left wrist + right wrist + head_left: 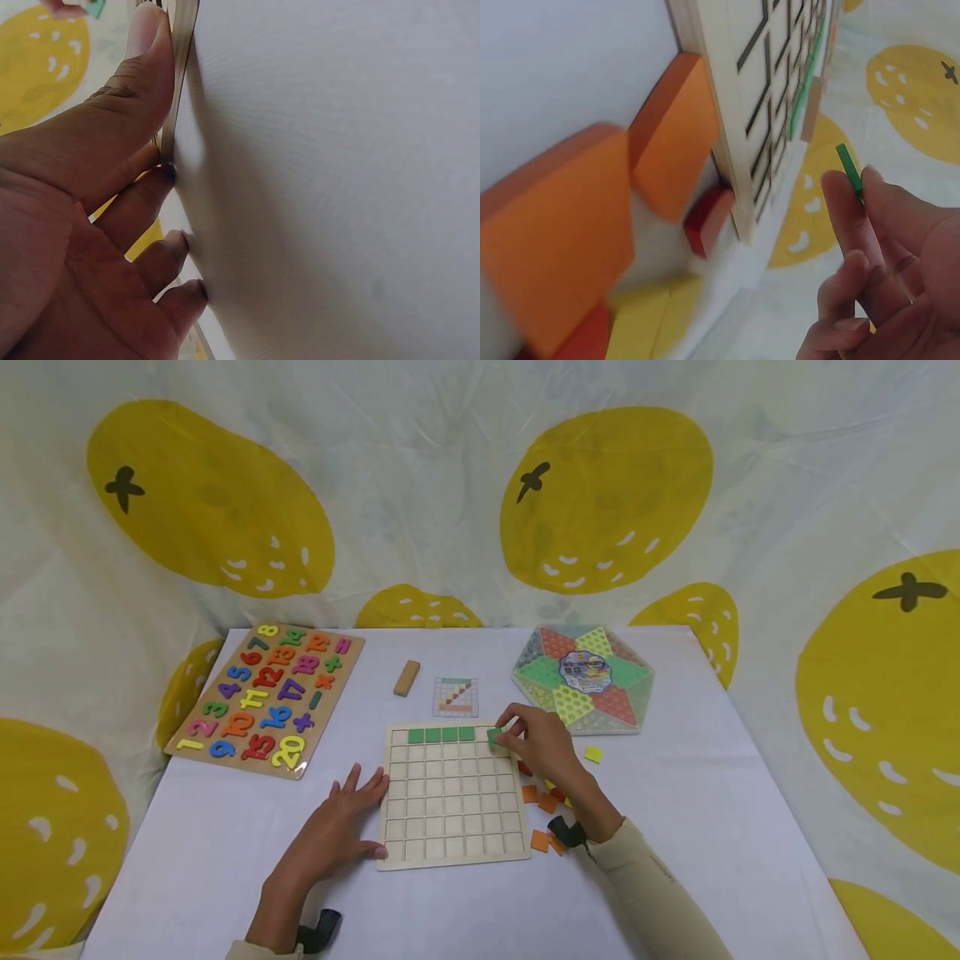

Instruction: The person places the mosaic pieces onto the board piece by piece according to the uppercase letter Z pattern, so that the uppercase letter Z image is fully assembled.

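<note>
A pale wooden grid board point(453, 864) lies on the white table, with several green tiles point(441, 735) side by side in its top row. Between thumb and forefinger, my right hand point(546, 745) pinches a green square tile point(849, 166), held over the board's top right corner; the right wrist view shows it raised clear of the board. My left hand point(337, 817) rests at the board's left edge with its fingers spread, thumb and fingertips touching that edge. Loose orange tiles point(676, 139), a red tile point(707, 220) and yellow tiles point(649, 319) lie right of the board, partly hidden by my right forearm.
Behind the board lie a small printed pattern card point(456, 697) and a wooden block point(407, 678). A number puzzle board point(225, 727) is at the left, a hexagonal star-pattern game board point(630, 672) at the right. One yellow-green tile point(593, 753) lies apart on the right.
</note>
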The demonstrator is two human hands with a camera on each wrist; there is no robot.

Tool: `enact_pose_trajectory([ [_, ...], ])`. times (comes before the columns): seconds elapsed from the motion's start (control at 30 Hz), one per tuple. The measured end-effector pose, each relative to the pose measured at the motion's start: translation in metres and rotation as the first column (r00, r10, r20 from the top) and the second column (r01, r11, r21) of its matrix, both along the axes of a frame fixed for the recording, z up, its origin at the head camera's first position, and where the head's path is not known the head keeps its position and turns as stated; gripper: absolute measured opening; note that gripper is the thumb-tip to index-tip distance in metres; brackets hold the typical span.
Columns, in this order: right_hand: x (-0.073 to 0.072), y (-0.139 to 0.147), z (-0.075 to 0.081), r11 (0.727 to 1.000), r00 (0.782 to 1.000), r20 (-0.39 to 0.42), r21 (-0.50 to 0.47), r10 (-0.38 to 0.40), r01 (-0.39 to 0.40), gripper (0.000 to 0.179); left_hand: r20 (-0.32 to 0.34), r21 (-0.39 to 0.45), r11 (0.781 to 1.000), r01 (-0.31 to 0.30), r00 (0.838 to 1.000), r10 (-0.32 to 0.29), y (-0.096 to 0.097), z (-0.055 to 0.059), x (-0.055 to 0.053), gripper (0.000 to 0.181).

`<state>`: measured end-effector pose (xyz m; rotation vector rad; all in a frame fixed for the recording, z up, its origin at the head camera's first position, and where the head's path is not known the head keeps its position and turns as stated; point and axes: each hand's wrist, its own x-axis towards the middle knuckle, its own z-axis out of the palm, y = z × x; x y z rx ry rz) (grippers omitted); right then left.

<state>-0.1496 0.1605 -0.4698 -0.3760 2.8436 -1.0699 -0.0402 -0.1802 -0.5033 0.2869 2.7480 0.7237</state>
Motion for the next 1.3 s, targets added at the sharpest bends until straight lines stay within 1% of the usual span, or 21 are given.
enact_pose_trajectory([
  [0.07,-0.007,-0.005,-0.005,1.000,1.000,0.014,-0.013,-0.007,0.007,0.013,-0.001,0.000,1.000,0.001,1.000,-0.001,0.000,0.000,0.000,0.112],
  [0.17,-0.016,-0.011,-0.011,0.999,0.998,0.044,-0.005,-0.032,0.032,0.013,-0.001,0.001,1.000,0.000,1.000,0.000,0.000,-0.001,0.001,0.113],
  [0.27,-0.024,-0.016,-0.018,0.998,0.996,0.069,0.028,-0.063,0.061,0.012,-0.001,0.004,1.000,-0.002,1.000,0.002,0.000,-0.001,0.001,0.112],
  [0.4,-0.030,-0.022,-0.022,0.992,0.993,0.073,0.092,-0.089,0.082,0.012,0.000,0.007,1.000,-0.002,1.000,0.002,0.000,0.000,0.001,0.111],
  [0.53,-0.034,-0.027,-0.023,0.988,0.993,0.074,0.129,-0.090,0.080,0.011,0.002,0.007,1.000,-0.003,1.000,0.002,0.001,0.000,0.001,0.111],
  [0.7,-0.037,-0.026,-0.024,0.991,0.994,0.092,0.122,-0.058,0.046,0.008,0.004,0.012,1.000,-0.004,1.000,0.004,0.001,0.000,0.000,0.111],
  [0.8,-0.037,-0.022,-0.023,0.995,0.994,0.103,0.104,-0.022,0.011,0.007,0.008,0.013,1.000,-0.003,1.000,0.003,0.002,-0.001,-0.001,0.112],
  [0.87,-0.034,-0.019,-0.020,0.996,0.994,0.113,0.085,-0.009,-0.001,0.010,0.005,0.012,1.000,-0.001,1.000,0.001,0.002,-0.001,-0.001,0.112],
  [0.93,-0.030,-0.015,-0.015,0.998,0.993,0.121,0.059,-0.007,0.000,0.013,0.003,0.010,1.000,-0.001,1.000,0.001,0.002,0.000,-0.001,0.112],
  [1.03,-0.024,-0.007,-0.008,0.999,0.991,0.134,0.042,-0.028,0.023,0.016,0.004,0.008,1.000,-0.003,1.000,0.003,0.002,0.000,-0.001,0.111],
  [1.3,-0.006,0.021,0.001,0.996,0.983,0.175,0.086,-0.048,0.033,0.017,0.002,0.003,1.000,0.000,1.000,0.000,0.000,0.002,-0.001,0.110],
])
